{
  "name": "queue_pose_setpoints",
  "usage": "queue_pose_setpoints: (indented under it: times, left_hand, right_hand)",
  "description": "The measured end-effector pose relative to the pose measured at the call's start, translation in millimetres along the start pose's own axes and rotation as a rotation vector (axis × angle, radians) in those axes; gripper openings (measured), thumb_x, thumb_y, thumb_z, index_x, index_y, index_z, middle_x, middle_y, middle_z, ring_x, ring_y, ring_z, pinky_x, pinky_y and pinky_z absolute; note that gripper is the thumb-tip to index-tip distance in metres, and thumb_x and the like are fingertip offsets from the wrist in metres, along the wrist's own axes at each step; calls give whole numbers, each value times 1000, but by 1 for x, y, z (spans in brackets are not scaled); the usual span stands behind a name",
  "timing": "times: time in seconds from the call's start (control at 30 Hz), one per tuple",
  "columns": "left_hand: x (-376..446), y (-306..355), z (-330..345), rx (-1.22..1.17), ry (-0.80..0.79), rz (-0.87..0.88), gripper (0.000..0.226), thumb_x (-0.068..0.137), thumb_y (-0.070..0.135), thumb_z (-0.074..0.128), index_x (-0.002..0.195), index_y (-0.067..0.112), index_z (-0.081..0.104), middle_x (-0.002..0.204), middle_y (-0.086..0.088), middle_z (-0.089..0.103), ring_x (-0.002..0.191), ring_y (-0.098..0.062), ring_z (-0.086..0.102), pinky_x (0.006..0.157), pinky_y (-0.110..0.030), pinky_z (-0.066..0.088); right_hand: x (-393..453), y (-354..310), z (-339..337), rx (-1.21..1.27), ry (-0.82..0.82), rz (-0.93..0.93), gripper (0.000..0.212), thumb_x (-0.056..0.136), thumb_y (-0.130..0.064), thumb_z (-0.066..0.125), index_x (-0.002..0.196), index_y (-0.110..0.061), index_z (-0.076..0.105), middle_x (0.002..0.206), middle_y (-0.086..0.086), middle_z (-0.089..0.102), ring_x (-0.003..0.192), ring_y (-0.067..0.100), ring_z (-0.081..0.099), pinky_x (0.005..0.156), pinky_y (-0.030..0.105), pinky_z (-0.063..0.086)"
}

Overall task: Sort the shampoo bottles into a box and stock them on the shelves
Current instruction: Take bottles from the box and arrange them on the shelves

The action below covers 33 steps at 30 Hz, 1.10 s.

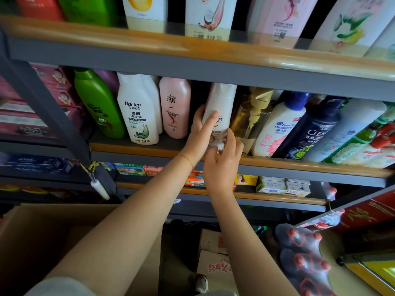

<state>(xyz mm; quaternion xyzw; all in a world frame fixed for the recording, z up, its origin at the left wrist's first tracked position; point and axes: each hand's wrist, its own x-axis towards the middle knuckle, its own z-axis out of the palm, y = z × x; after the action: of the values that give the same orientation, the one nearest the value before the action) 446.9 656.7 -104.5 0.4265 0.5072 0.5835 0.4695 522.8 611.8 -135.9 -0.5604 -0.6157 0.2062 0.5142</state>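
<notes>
A: How much of the stocking can be judged as done?

B: A good part, it would seem. The middle shelf (136,148) is already lined with bottles: left of the white shampoo bottle (221,107) now being handled, a pink bottle (175,107), a white Raclen bottle (139,112) and a green bottle (97,103) are stood upright; right of it, a gold pump bottle (252,118), a Head & Shoulders bottle (280,127) and a dark Clear bottle (314,129) are seen.

A: And the white shampoo bottle itself?

B: It is being set into the gap between the pink bottle and the gold pump bottle, tilted slightly, its base at the front edge of the shelf. It is held by the left hand (201,133), whose thumb and fingers are wrapped round its body. The right hand (224,159) is kept at the base, fingers loosely spread and touching the lower label; a firm grip cannot be made out there.

A: What is judged to remain?

B: The bottle is not yet pushed back and straightened. Below that bottle, a cardboard box (42,236) is seen, but its contents are hidden, so it cannot be told how many bottles are left.
</notes>
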Motion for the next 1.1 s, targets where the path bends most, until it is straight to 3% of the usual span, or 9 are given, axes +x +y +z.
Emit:
queue_pose_setpoints:
  times: [0.1,0.2,0.3,0.4,0.57,0.77,0.83,0.97,1.1]
  left_hand:
    - [-7,7,-4,41,-27,-35,51,105,37,38,152,20,29,130,-1,54,108,-5,56,74,-9,50]
    - [-22,15,-18,157,-13,-25,50,106,41,36,152,24,32,145,2,46,123,-4,45,98,-20,39]
    - [-41,12,-48,230,230,91,28,98,36,52,118,23,66,119,6,65,109,-7,58,96,-31,48]
    - [-56,5,-85,188,596,142,9,87,22,60,83,22,68,94,-5,68,83,-9,61,78,-31,50]
    - [-57,8,-146,334,918,137,35,81,5,61,115,7,56,113,-5,45,99,-22,55,91,-35,47]
    - [-43,21,-197,323,678,55,82,88,19,68,156,14,23,156,-6,33,142,-19,33,115,-29,29]
    - [-39,26,-209,253,569,39,83,91,27,68,158,21,19,159,1,31,142,-13,33,113,-27,29]
    - [-31,28,-224,202,474,59,71,95,33,64,155,27,27,146,8,46,130,-10,46,109,-31,38]
    - [-26,24,-229,234,502,53,68,94,33,65,153,24,31,140,6,49,119,-8,46,100,-27,38]
  right_hand:
    - [-1,-4,-1,34,9,3,53,91,-1,52,143,-8,41,126,9,45,113,20,52,86,27,52]
    - [-5,-10,-1,65,62,-61,37,90,0,52,126,-7,51,116,6,50,104,15,53,76,12,45]
    - [-9,-17,5,140,-32,-76,17,92,-3,51,104,-8,61,98,3,60,86,12,57,70,22,48]
    - [-15,-30,23,172,-238,-70,17,93,-4,50,100,-11,64,87,0,64,74,11,57,65,23,46]
    - [-16,-59,62,195,-455,15,39,94,-9,55,132,-17,50,122,-4,53,105,10,54,87,21,47]
    - [-30,-88,95,196,-521,-55,31,93,-4,54,123,-12,58,117,2,61,98,10,57,76,10,42]
    - [-34,-97,106,210,-629,-50,43,95,-6,52,137,-15,52,130,-3,56,112,8,54,82,2,39]
    - [-38,-110,121,279,-719,-13,58,95,-4,51,149,-19,38,144,-4,47,122,2,47,100,14,41]
    - [-38,-109,119,206,-458,35,47,93,-4,52,137,-19,50,121,2,57,92,2,56,68,4,43]
